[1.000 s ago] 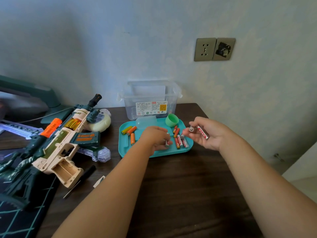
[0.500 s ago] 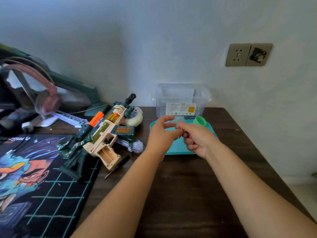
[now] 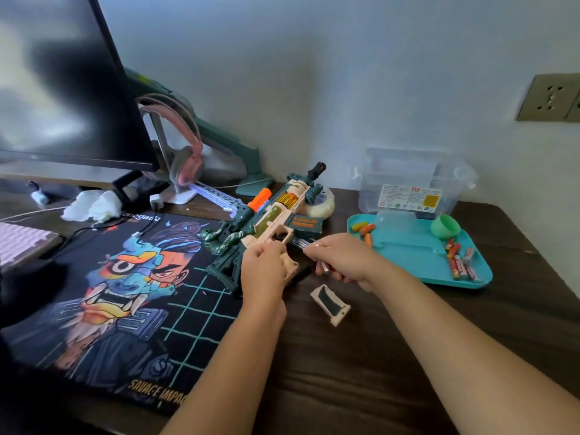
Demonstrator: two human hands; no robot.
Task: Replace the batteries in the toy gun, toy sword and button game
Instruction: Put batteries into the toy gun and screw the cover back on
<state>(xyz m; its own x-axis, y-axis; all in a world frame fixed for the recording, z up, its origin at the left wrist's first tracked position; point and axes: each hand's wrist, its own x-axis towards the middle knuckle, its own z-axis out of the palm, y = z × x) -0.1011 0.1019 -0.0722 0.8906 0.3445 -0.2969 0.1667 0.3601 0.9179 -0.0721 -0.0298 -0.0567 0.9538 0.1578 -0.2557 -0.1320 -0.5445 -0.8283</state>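
Beige toy gun (image 3: 276, 211) lies at 12 o'clock on the bench (image 3: 345, 372). Your left hand (image 3: 263, 271) grips its handle, likely to steady it. Your right hand (image 3: 345, 262) pinches batteries (image 3: 323, 266), ready for loading. The cover (image 3: 331, 304) lies at 5 o'clock.

Beige-green toy gun (image 3: 273, 215) lies sideways, battery cover (image 3: 331, 304) detached beside it.

Toy gun (image 3: 276, 211) at left fingers (image 3: 266, 251); batteries (image 3: 324, 267) in right fingers (image 3: 317, 248); cover (image 3: 331, 304) on desk (image 3: 345, 372) before them; tray (image 3: 408, 262) to right, box (image 3: 408, 177) behind tray.
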